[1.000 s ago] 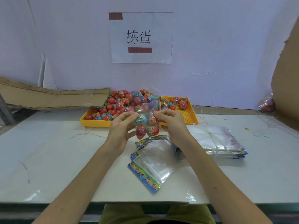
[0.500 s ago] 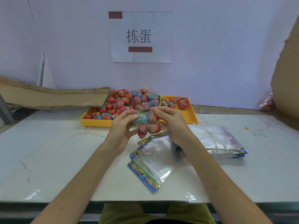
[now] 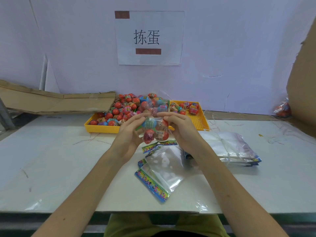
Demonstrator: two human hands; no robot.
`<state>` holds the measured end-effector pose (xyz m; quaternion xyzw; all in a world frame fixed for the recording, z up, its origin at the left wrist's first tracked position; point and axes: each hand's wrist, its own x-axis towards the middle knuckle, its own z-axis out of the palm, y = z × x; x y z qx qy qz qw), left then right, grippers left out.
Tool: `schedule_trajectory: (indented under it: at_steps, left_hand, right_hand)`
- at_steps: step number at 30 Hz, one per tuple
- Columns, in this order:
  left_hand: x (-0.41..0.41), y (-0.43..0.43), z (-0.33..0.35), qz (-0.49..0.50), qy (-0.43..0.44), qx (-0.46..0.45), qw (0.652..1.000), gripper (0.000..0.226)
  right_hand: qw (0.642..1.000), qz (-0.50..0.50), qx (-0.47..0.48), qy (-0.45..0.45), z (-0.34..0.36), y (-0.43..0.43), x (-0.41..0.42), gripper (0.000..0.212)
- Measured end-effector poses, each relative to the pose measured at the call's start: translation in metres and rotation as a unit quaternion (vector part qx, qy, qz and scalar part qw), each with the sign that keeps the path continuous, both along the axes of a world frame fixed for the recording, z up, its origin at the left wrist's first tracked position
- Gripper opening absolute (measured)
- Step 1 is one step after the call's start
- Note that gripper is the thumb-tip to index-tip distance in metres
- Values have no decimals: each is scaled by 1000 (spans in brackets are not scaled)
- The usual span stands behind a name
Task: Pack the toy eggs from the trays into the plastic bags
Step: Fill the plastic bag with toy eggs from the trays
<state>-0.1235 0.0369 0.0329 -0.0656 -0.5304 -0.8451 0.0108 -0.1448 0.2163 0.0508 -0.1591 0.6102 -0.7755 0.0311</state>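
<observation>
Nearest, loose empty plastic bags (image 3: 162, 170) with coloured strips lie flat on the white table (image 3: 51, 168), under the forearms. To the right sits a tied stack of bags (image 3: 234, 147). Above the table, the left hand (image 3: 128, 134) and right hand (image 3: 183, 130) hold between them a filled clear bag (image 3: 154, 129) of toy eggs; both pinch its upper part with curled fingers. Behind the hands, the left yellow tray (image 3: 100, 128) is heaped with eggs (image 3: 123, 108), and the right tray (image 3: 198, 120) holds only a few.
</observation>
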Motion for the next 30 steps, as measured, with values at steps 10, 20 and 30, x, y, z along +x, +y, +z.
schedule_trajectory:
  at_steps: [10,20,30]
  left_hand:
    - [4,1,0,-31,21,-54,998,27]
    - [10,1,6,-53,40,-17,998,13]
    - [17,1,11,-96,68,-13,993,24]
  right_hand:
    - [1000,5,-5,6,-2,1,-2,28]
    - [998,21,33,46,3,-1,3,40]
    - [999,26,47,7,12,-5,12,28]
